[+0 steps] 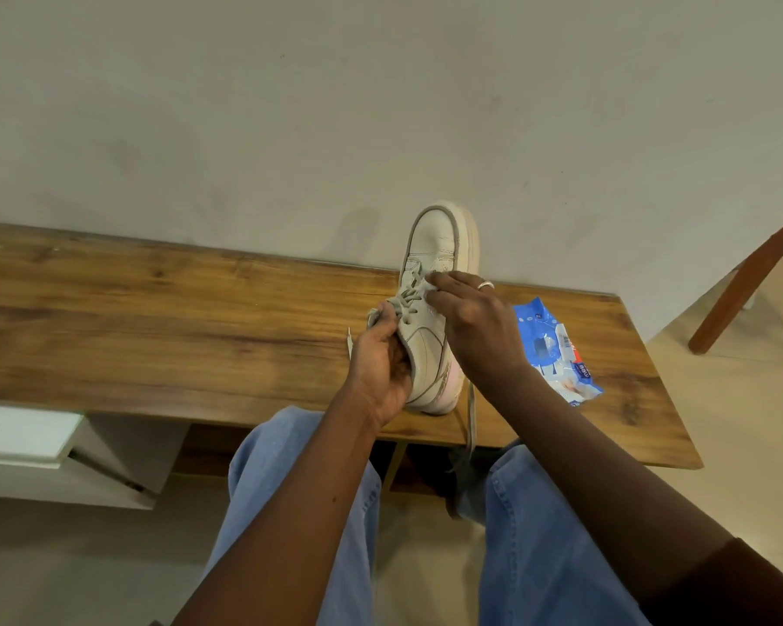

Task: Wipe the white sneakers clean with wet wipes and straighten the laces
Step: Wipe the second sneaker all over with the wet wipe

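Sneaker (pixel 430 336) on bench (pixel 154 318): we see left hand (pixel 380 361) gripping its side to steady it, right hand (pixel 469 318) pinching wipe (pixel 427 286) against laces (pixel 407 295); pack (pixel 557 354) near for refills.

Sneaker (pixel 428 350): white, grey trim, pinkish heel patch; heel on bench (pixel 154 318), toe raised toward wall, gripped at collar by left hand (pixel 376 363).
Laces (pixel 408 295): grey, loose, one end dangling past bench edge.
Wet wipe (pixel 427 287): small white wad, probably crumpled, pinched by right hand (pixel 466 318) against lacing.
Wipes pack (pixel 557 350): blue, flat, just right of sneaker.
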